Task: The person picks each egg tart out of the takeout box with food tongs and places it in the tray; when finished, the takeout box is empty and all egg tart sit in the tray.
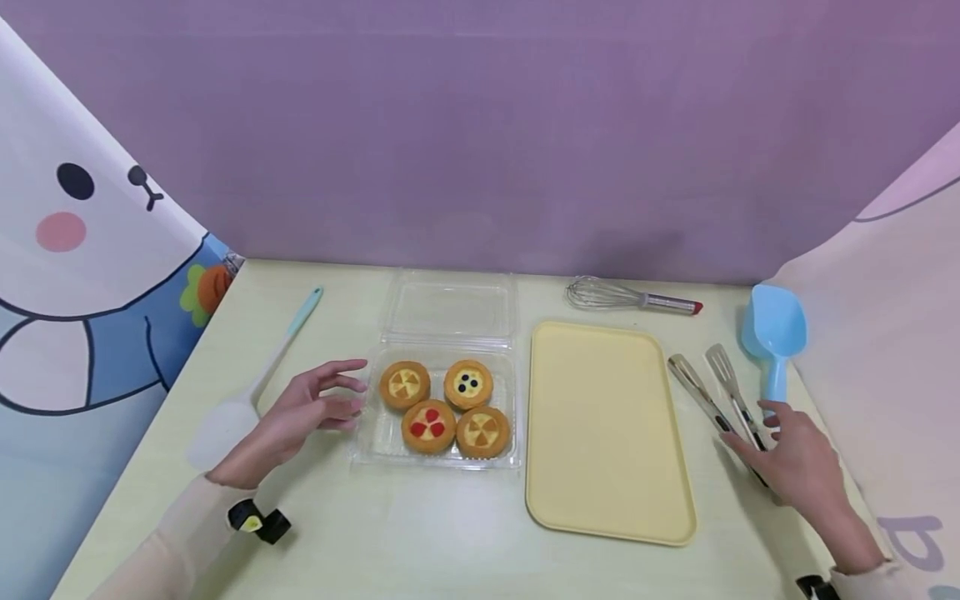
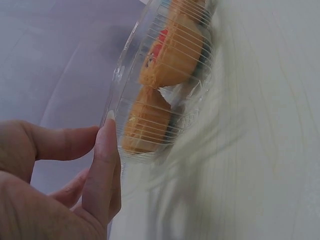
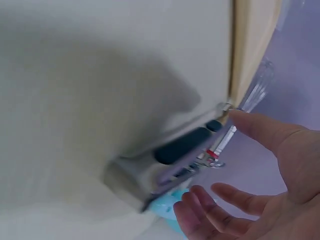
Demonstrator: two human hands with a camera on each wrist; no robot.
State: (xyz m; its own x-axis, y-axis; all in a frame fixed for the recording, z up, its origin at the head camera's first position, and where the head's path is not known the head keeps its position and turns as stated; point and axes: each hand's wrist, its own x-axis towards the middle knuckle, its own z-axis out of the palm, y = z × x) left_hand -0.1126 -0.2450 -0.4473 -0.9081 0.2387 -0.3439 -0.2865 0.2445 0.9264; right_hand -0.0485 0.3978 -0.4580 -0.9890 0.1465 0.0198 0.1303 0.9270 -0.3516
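A clear plastic clamshell box (image 1: 375, 427) lies with its lid folded back, holding several small round tarts (image 1: 428, 426) with fruit or patterned tops. My left hand (image 1: 300, 410) hovers at the box's left side, fingers loosely extended; in the left wrist view its fingertips are right at the rim. On the right, a pair of metal tongs (image 1: 702, 395) with dark grip patches lies on the table. Over its handle end is my right hand (image 1: 806, 467), thumb on one side and fingers spread on the other. The right wrist view shows the tongs (image 3: 182, 146) between thumb and fingers.
Between box and tongs lies a pale yellow tray (image 1: 607, 433). A whisk (image 1: 630, 297) is at the back edge, a blue scoop (image 1: 776, 325) at the far right. A white spatula (image 1: 225, 427) with a light-blue handle tip lies partly behind my left forearm. Purple cloth (image 1: 480, 142) hangs behind.
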